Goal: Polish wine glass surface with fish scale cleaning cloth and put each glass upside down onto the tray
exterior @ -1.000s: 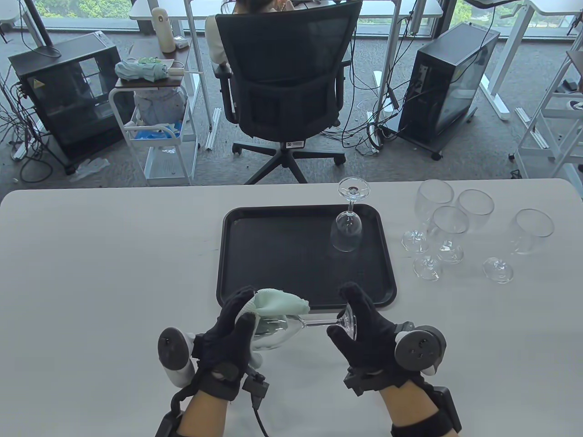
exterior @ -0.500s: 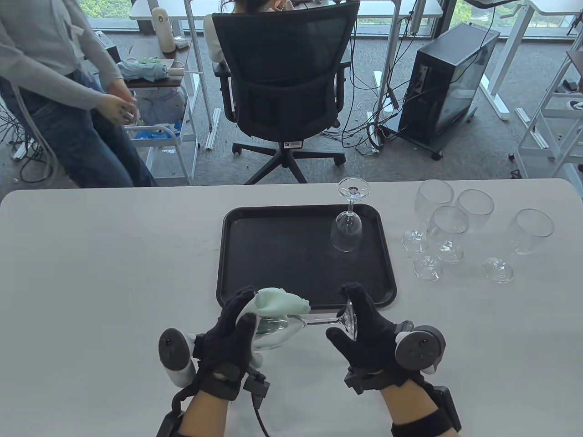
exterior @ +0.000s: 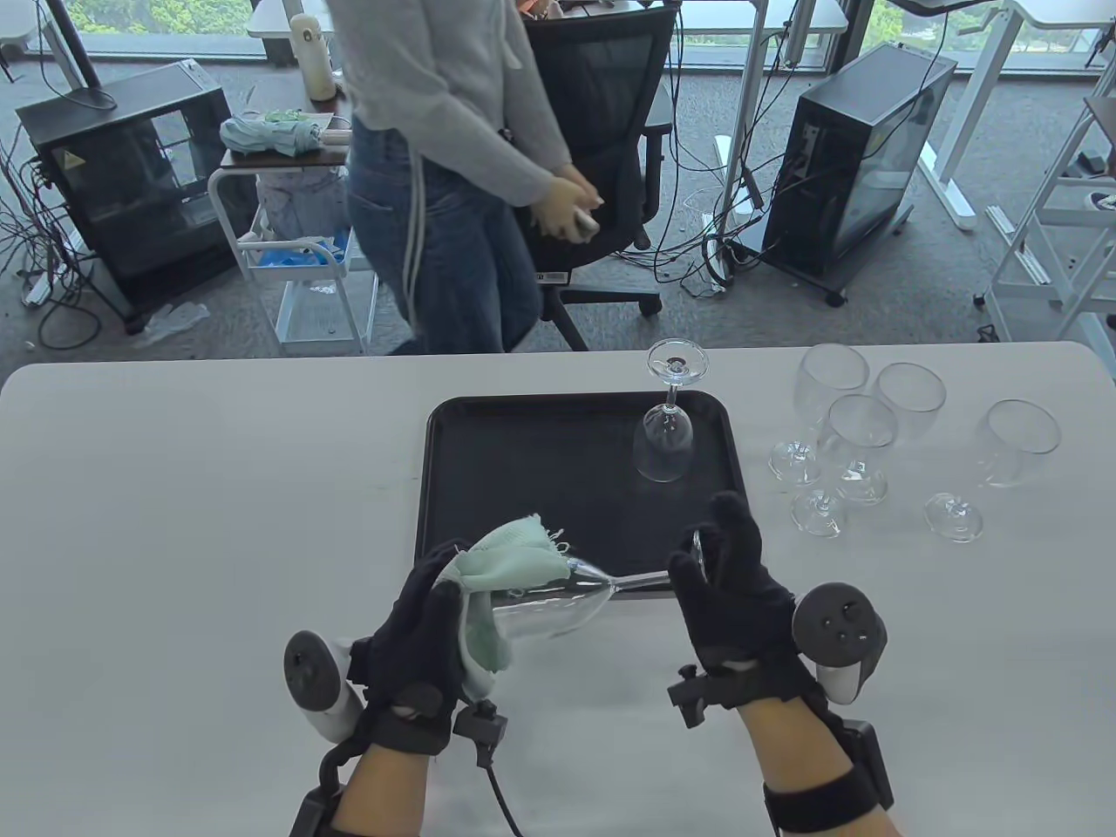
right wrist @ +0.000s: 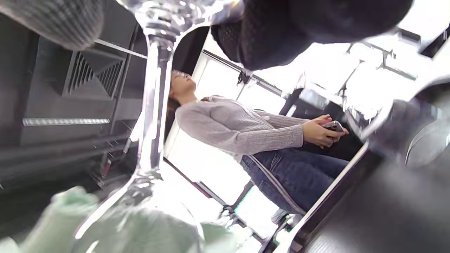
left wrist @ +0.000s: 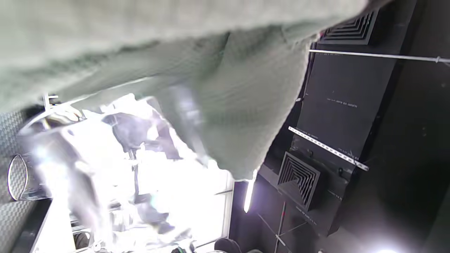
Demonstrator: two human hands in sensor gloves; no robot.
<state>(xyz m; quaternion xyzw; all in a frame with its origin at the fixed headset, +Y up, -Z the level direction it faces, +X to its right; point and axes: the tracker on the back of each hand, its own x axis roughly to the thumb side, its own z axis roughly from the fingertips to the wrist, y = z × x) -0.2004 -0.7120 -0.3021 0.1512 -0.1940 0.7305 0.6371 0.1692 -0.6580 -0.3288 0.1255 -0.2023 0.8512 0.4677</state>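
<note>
I hold a wine glass (exterior: 558, 606) on its side above the table's near edge, stem (right wrist: 153, 116) pointing right. My left hand (exterior: 427, 610) wraps the pale green cloth (exterior: 506, 567) round the bowl and grips it; the cloth (left wrist: 197, 70) fills the left wrist view. My right hand (exterior: 719, 567) pinches the foot of the glass. A black tray (exterior: 540, 436) lies just beyond, with one glass (exterior: 664, 440) standing upside down at its far right. Several upright glasses (exterior: 859, 436) wait on the table right of the tray.
A person in a grey sweater (exterior: 445, 157) walks behind the table's far edge, in front of an office chair (exterior: 610, 131). Computer towers, a small cart and cables stand on the floor beyond.
Both hands have lifted and tilted the glass, its foot now farther and higher to the right. The cloth has shifted on the bowl. The person has walked from the left to behind the tray.
</note>
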